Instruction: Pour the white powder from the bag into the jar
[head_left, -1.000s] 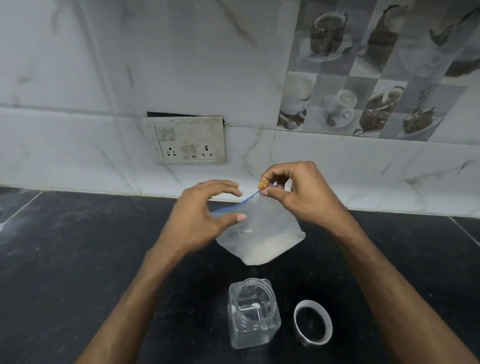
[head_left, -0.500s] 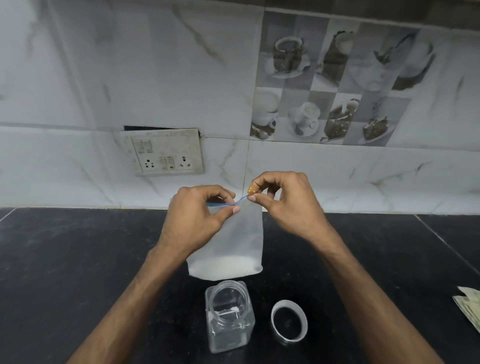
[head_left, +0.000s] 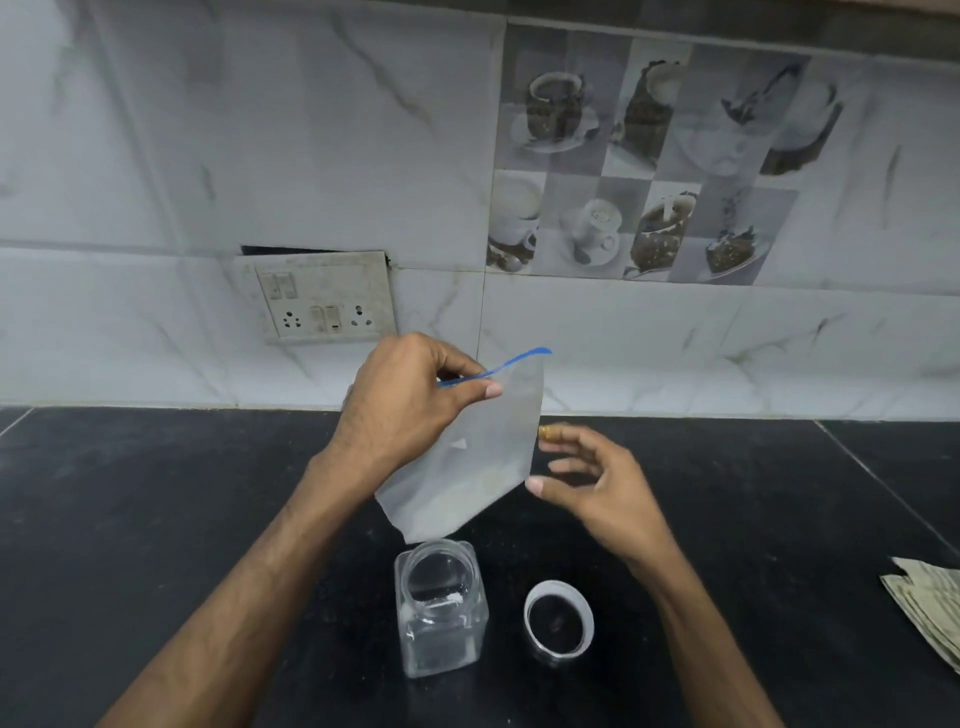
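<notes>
Standing nearest, the open jar (head_left: 440, 608) sits on the black surface (head_left: 156, 493) directly below the left hand's grip, its lid (head_left: 558, 622) just to the right of it. Above, the left hand (head_left: 400, 410) pinches the bag (head_left: 470, 457) at its blue zip strip (head_left: 493, 369), holding it tilted with the white powder (head_left: 452, 506) settled in the low corner over the jar mouth. Right of that grip, the right hand (head_left: 597, 483) is spread and empty, fingers close to the bag's edge. Held by one pinch only, the limp bag could swing or fold, and with so narrow a mouth the powder would likely spill onto the surface; bumping the light jar might tip it.
</notes>
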